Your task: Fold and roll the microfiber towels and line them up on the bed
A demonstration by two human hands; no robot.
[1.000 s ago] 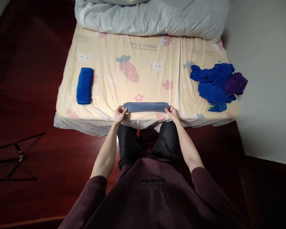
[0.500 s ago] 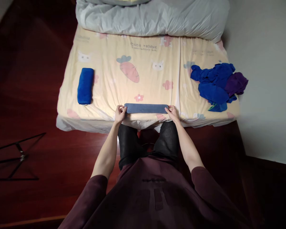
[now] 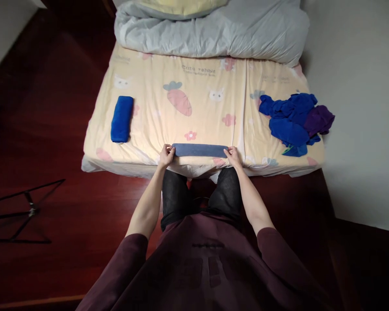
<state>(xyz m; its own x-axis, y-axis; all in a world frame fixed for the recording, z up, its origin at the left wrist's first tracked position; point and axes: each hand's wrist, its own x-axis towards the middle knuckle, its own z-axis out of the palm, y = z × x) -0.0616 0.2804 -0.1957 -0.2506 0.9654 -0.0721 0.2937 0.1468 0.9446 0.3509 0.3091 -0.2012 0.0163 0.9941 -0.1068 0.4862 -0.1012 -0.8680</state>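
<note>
A grey-blue towel (image 3: 199, 150), folded into a long narrow strip, lies along the front edge of the bed. My left hand (image 3: 167, 155) pinches its left end between thumb and fingers. At the opposite end my right hand (image 3: 232, 155) grips it the same way, so the strip is stretched straight between them. Off to the left rests a bright blue folded towel (image 3: 122, 119). Over on the right is a crumpled heap of blue cloths (image 3: 288, 121) with a purple cloth (image 3: 320, 119) at its side.
The bed's yellow printed sheet (image 3: 149, 112) lies under everything. A grey quilt (image 3: 214, 36) is bunched at the far end. The wall (image 3: 359, 129) borders the right side. Black tripod legs (image 3: 30, 211) stand on the dark red floor at left.
The camera view has tilted slightly, shifting the scene a little. Both hands still hold the strip's ends, and it looks slightly narrower from end to end.
</note>
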